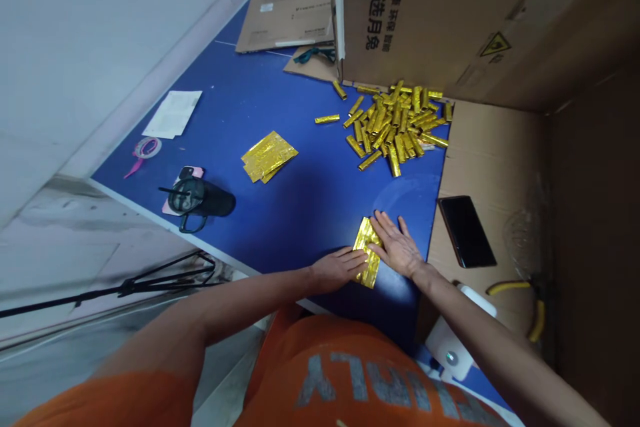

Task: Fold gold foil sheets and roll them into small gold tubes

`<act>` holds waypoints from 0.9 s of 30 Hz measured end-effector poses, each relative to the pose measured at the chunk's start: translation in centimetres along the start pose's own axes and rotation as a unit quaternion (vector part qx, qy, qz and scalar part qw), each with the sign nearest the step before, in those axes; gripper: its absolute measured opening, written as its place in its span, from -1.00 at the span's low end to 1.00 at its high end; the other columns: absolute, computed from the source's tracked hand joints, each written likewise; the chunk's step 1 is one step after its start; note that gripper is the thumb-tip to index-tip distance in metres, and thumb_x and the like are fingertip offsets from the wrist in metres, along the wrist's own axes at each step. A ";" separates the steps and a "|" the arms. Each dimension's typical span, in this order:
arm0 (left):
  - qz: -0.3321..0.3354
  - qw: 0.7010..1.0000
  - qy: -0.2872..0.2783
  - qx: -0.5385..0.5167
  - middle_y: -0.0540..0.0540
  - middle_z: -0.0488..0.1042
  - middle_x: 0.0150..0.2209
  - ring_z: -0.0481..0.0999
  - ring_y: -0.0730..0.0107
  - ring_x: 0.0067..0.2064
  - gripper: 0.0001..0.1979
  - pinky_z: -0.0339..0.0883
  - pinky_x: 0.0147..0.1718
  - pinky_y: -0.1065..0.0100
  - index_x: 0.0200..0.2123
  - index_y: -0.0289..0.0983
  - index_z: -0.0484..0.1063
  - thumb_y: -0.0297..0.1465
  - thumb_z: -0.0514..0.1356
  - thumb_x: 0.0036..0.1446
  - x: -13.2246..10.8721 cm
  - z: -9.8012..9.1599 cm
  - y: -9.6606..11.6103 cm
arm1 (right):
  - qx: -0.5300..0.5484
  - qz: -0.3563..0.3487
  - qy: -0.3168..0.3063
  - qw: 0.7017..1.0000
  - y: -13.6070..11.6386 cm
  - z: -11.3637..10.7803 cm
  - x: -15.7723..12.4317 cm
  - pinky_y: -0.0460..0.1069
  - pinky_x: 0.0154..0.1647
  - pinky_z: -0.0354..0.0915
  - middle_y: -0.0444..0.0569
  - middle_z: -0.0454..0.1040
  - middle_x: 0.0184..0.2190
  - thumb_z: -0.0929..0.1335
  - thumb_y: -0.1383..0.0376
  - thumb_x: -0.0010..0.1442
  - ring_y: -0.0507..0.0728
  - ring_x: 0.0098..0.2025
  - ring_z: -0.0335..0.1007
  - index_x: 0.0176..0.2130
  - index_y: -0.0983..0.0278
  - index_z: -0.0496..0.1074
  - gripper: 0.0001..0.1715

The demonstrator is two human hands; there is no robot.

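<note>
A sheet of gold foil [367, 252] lies on the blue table [305, 200] near its front edge. My left hand [336, 268] rests flat on the foil's left side with fingers stretched out. My right hand [399, 245] lies flat on the foil's right side, fingers spread. Neither hand grips anything. A small stack of flat gold foil sheets [269, 156] lies further out on the left. A pile of several rolled gold foil sticks [395, 125] lies at the far right, in front of a big cardboard box [450, 13].
A black phone [467, 231] lies on brown cardboard [490, 167] right of my hands. A dark cup with a straw [200, 200] and a pink phone [189, 173] sit at the left. Pink tape [147, 148], white paper [173, 113], and a white device [453, 340] are also around.
</note>
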State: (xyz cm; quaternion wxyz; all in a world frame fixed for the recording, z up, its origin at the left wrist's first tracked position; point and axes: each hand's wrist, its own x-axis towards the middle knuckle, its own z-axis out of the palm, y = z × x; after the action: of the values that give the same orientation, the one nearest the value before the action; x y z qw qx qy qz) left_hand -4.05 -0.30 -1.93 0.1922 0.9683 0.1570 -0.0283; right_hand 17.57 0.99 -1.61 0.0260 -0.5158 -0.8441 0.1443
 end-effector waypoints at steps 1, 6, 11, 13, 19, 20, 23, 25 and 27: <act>0.001 1.000 0.005 -0.004 -0.18 0.12 0.14 -0.04 0.30 0.20 -0.59 -0.17 0.13 0.24 0.10 -0.36 0.07 -0.47 -0.10 0.17 0.0 0.1 0.0 | 0.009 0.006 0.008 1.000 -0.5 -0.3 -0.2 0.26 0.17 -0.33 0.11 -0.15 0.23 0.09 0.09 0.20 0.17 0.25 -0.34 0.21 0.37 -0.15 -0.30; -0.004 0.999 0.029 -0.027 -0.16 0.24 0.06 0.05 0.29 0.17 -0.65 -0.17 0.14 0.22 0.03 -0.35 0.18 -0.42 -0.06 0.17 0.3 0.5 0.0 | 0.071 -0.101 -0.034 0.992 -3.6 0.0 -1.6 0.16 0.19 -0.19 0.13 -0.10 0.22 0.14 0.08 0.16 0.13 0.25 -0.30 0.19 0.41 -0.05 -0.29; -0.008 0.999 0.022 -0.024 -0.18 0.21 0.08 0.01 0.27 0.18 -0.63 -0.16 0.14 0.21 0.05 -0.37 0.14 -0.43 -0.08 0.17 0.2 0.3 0.2 | 0.059 -0.113 -0.052 0.991 -2.8 1.2 -1.2 0.16 0.20 -0.20 0.08 -0.05 0.21 0.16 0.16 0.17 0.12 0.24 -0.28 0.18 0.36 -0.02 -0.35; -0.003 1.000 0.009 -0.020 -0.18 0.17 0.11 -0.02 0.27 0.19 -0.61 -0.16 0.13 0.21 0.08 -0.38 0.10 -0.46 -0.09 0.16 0.0 0.1 0.3 | 0.038 -0.104 -0.040 0.993 -1.7 1.3 -0.6 0.18 0.20 -0.24 0.05 -0.05 0.21 0.15 0.19 0.18 0.12 0.24 -0.29 0.19 0.31 -0.03 -0.38; -0.008 1.000 -0.008 -0.011 -0.17 0.10 0.15 -0.07 0.28 0.21 -0.58 -0.21 0.14 0.21 0.11 -0.38 0.04 -0.47 -0.13 0.17 0.0 -0.3 0.5 | -0.018 -0.065 -0.025 0.997 0.6 0.8 1.0 0.28 0.17 -0.34 -0.03 -0.09 0.23 0.10 0.22 0.21 0.15 0.25 -0.32 0.20 0.24 -0.09 -0.41; -0.011 1.000 -0.009 -0.009 -0.17 0.09 0.15 -0.07 0.28 0.21 -0.58 -0.21 0.14 0.22 0.12 -0.38 0.04 -0.47 -0.12 0.17 0.1 -0.3 0.6 | -0.026 -0.049 -0.023 0.998 0.9 0.8 1.2 0.30 0.16 -0.35 -0.03 -0.11 0.23 0.09 0.22 0.21 0.17 0.25 -0.33 0.20 0.23 -0.08 -0.42; -0.033 0.999 -0.013 -0.002 -0.18 0.08 0.16 -0.09 0.26 0.21 -0.58 -0.23 0.14 0.19 0.12 -0.37 0.04 -0.47 -0.12 0.16 0.1 -0.3 1.2 | -0.038 -0.041 -0.020 0.998 1.4 0.8 1.6 0.31 0.15 -0.36 -0.06 -0.12 0.23 0.09 0.19 0.21 0.18 0.25 -0.33 0.19 0.21 -0.06 -0.43; -0.041 0.999 -0.017 -0.002 -0.20 0.06 0.17 -0.11 0.24 0.22 -0.57 -0.23 0.14 0.18 0.12 -0.38 0.03 -0.47 -0.11 0.16 -0.3 0.0 1.8 | -0.040 -0.042 -0.017 0.998 1.5 0.9 1.6 0.31 0.15 -0.37 -0.06 -0.12 0.23 0.09 0.18 0.21 0.18 0.25 -0.32 0.19 0.20 -0.05 -0.43; -0.031 0.999 -0.022 -0.015 -0.19 0.03 0.18 -0.13 0.24 0.22 -0.54 -0.24 0.14 0.18 0.14 -0.38 -0.01 -0.45 -0.09 0.15 -1.2 0.4 2.5 | -0.041 -0.041 -0.015 0.998 1.4 0.9 1.6 0.31 0.15 -0.37 -0.05 -0.10 0.23 0.10 0.18 0.21 0.19 0.25 -0.31 0.19 0.20 -0.05 -0.43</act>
State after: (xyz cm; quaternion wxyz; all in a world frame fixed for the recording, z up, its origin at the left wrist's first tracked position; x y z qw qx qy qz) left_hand -4.37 -2.96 -1.24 0.2087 0.9591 0.1833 -0.0538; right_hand 17.87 2.83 -3.03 -0.0018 -0.4796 -0.8698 0.1163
